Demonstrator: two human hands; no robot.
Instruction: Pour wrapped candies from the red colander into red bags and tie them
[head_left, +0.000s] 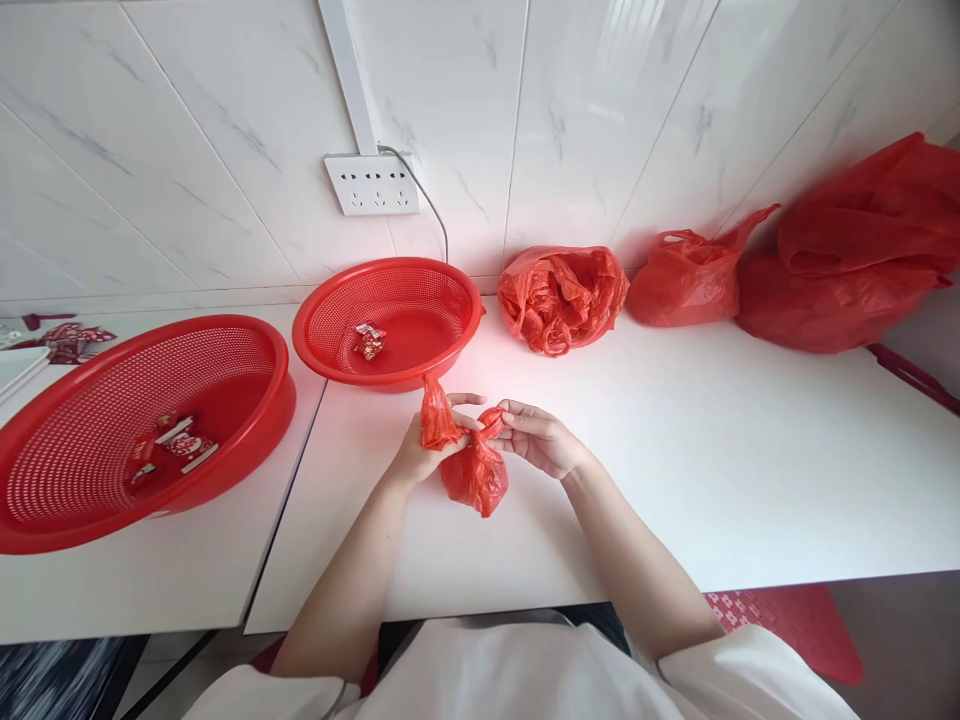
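A small red plastic bag (475, 478) hangs gathered at its neck between my two hands, just above the white table. My left hand (418, 447) is closed around one twisted end of it, which sticks up past the fingers. With thumb and fingertips, my right hand (538, 438) pinches the other handle end, forming a loop near the neck. The bag's lower part bulges a little; its contents do not show. Just beyond my hands sits a round red plastic basket (420, 375) with a few small wrapped packets (368, 341) in it.
A larger red basket (255, 480) with several packets (180, 440) stands at the left. Along the tiled wall lie a heap of crumpled red bags (562, 300), a filled red bag (686, 280) and larger red bags (847, 270). A socket panel (373, 185) is on the wall.
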